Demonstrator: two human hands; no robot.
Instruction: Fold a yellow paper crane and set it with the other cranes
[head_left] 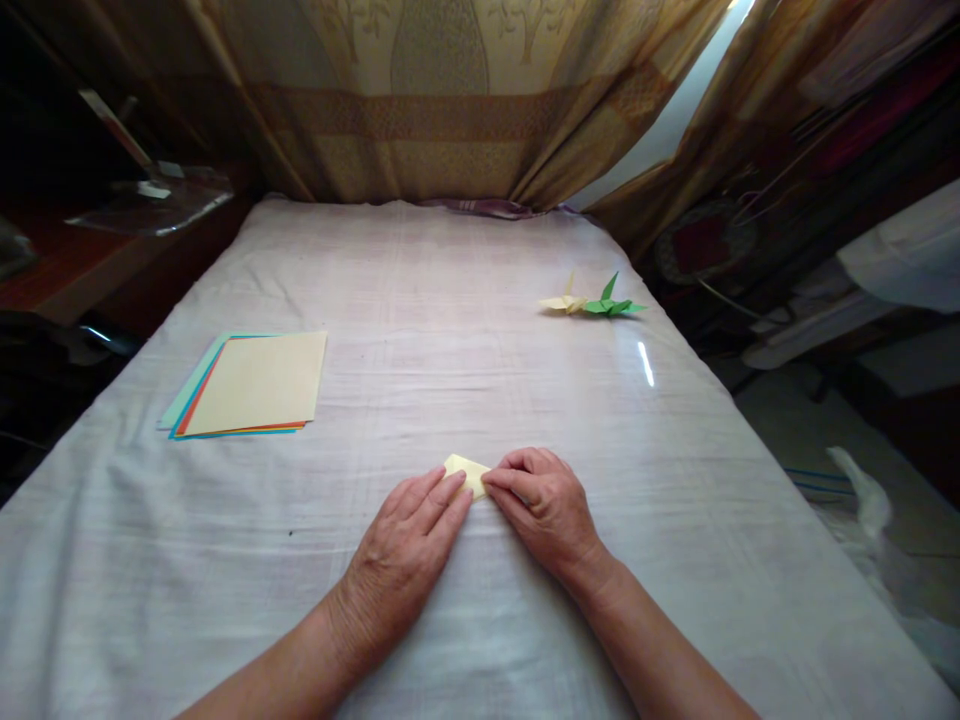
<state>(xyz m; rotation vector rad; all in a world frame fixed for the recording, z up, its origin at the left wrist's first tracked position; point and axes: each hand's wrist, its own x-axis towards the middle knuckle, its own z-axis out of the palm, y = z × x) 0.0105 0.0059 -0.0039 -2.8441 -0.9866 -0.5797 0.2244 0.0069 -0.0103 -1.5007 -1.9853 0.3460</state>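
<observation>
A small piece of folded yellow paper (466, 469) lies on the cloth-covered surface between my hands. My left hand (409, 540) rests flat over its left part, fingers stretched out and pressing it down. With thumb and forefinger, my right hand (547, 505) pinches the paper's right corner. Part of the paper is hidden beneath the left fingers. Farther back on the right sit two folded paper cranes, a cream one (566, 304) and a green one (611, 307), close together.
A stack of coloured square paper sheets (259, 385) lies to the left, cream on top. Pale plaid cloth (420, 330) covers the bed-like surface. Patterned curtains (450, 130) hang behind it. At the far left stands a wooden table (90, 265) with a clear plastic bag (161, 205).
</observation>
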